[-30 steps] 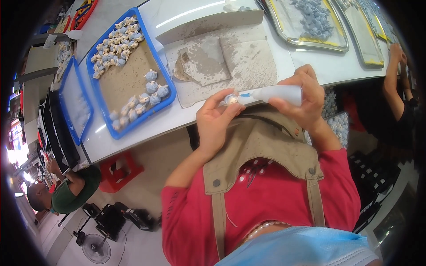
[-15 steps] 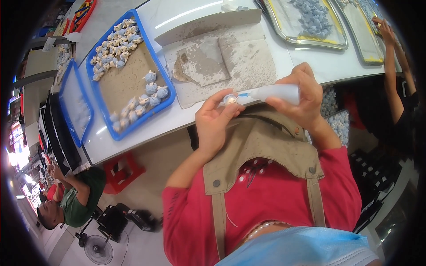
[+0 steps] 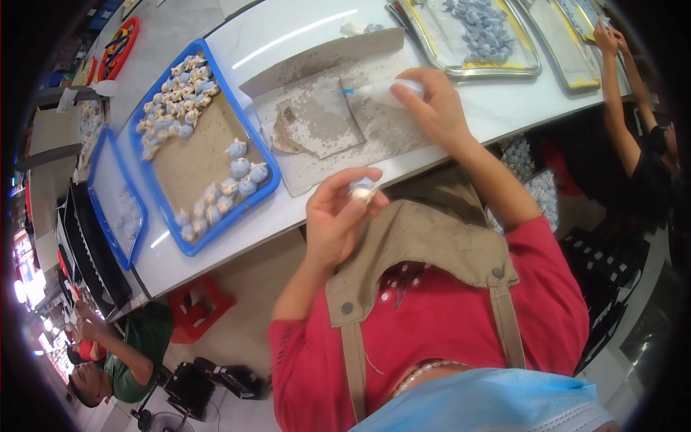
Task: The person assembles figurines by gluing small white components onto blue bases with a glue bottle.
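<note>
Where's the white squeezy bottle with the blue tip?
In the head view, the white plastic bottle with the blue tip is in the person's right hand, over the stained grey cardboard.

My table: white, smooth, front edge before me [image 3: 317,25]. Left on it, a blue tray [image 3: 232,225]. Just beside, a stained cardboard sheet [image 3: 396,133], far flap raised. Past the flap, small pale scraps [image 3: 353,29]. Farther right, a metal-rimmed tray [image 3: 497,72], then another, narrower-looking tray [image 3: 581,86].
</note>
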